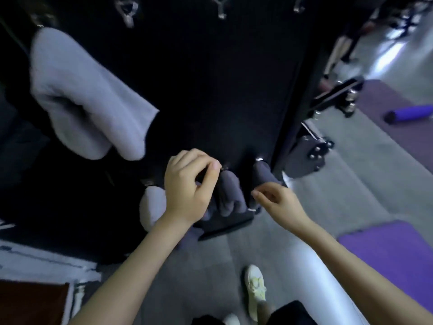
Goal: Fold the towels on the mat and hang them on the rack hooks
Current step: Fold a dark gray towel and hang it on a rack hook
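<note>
Head view shows my left hand (pixel 187 186) pinching the top of the dark towel (pixel 228 195) at a low hook (pixel 224 167) on the rack (pixel 210 90). My right hand (pixel 277 200) hovers just beside the towel, loosely curled, holding nothing I can see. I'd hold the pinch until the fold seats over the hook, then steady the hanging end with the right.

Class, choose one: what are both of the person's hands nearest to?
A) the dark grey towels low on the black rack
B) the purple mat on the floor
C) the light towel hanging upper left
A: the left hand and the right hand both sit right at the dark grey towels hung low on the black rack.
</note>
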